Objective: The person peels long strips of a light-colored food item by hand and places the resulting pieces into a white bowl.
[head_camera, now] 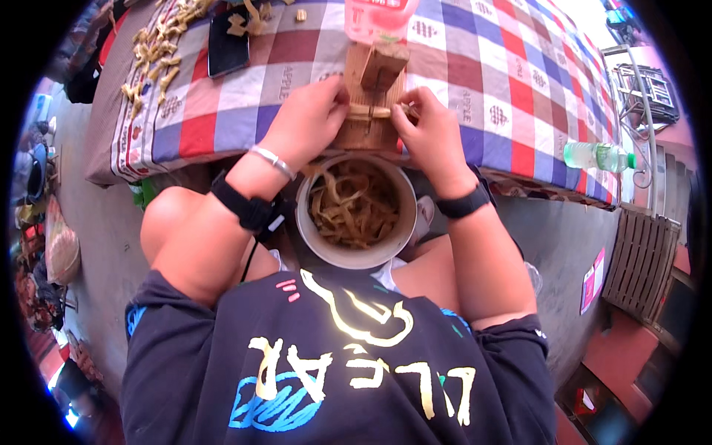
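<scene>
My left hand [311, 119] pinches one end of a pale, narrow strip [370, 112], which looks like rawhide or dried skin. The strip lies across a wooden board [347, 136] at the table's near edge. My right hand [427, 122] grips the strip's other end. Just beyond the strip, a wooden block [384, 64] stands on the board, with a dark slit or thin edge running down its near face. Below the board, between the knees, a round pail [413, 222] holds many curled, yellowish-brown strips [356, 208].
A checked tablecloth [478, 72] covers the table. Knotted pale pieces [153, 53] and a black smartphone [229, 41] lie at the left. A pink plastic container [378, 19] stands behind the block. A green-capped bottle [595, 157] lies near the right edge; a slatted wooden seat [639, 264] is beyond.
</scene>
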Demonstrator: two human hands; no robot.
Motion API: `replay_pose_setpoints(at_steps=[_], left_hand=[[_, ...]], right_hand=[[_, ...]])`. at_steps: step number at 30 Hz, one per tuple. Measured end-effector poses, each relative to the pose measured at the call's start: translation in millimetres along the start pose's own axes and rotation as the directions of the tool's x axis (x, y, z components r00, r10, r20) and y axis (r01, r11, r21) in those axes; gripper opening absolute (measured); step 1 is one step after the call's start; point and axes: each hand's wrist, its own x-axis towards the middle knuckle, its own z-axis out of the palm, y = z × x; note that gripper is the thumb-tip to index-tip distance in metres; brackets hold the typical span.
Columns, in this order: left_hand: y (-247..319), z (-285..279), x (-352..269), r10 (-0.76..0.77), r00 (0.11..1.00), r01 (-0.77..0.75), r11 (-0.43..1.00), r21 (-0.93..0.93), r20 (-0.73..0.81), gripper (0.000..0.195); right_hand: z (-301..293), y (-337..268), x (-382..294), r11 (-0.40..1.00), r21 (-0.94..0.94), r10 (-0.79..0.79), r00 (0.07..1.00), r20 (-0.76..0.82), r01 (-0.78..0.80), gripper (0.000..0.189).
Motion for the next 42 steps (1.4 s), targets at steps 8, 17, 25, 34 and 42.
replay_pose_setpoints(at_steps=[8, 17, 25, 34, 42], left_hand=[[55, -58, -29, -0.147, 0.979, 0.201, 0.646, -0.737, 0.139, 0.019], [131, -94, -76, 0.352, 0.917, -0.395, 0.753, -0.527, -0.186, 0.012], [232, -164, -175, 0.661, -0.134, -0.98, 0.022, 0.198, -0.738, 0.04], [256, -164, -193, 0.532, -0.249, -0.968, -0.135, 0.209, -0.809, 0.03], [234, -168, -222, 0.82, 0.135, -0.982, 0.035, -0.188, -0.556, 0.016]], right_hand=[[-89, -51, -40, 0.987, 0.121, -0.125, 0.979, 0.16, 0.107, 0.036], [-64, -129, -99, 0.745, 0.64, -0.382, 0.907, 0.176, 0.189, 0.011], [-62, -84, -140, 0.639, 0.677, -0.015, 0.874, 0.485, -0.365, 0.028], [-47, -81, -157, 0.705, 0.64, -0.006, 0.9, 0.436, -0.306, 0.024], [-51, -82, -164, 0.686, 0.667, 0.011, 0.92, 0.393, -0.293, 0.029]])
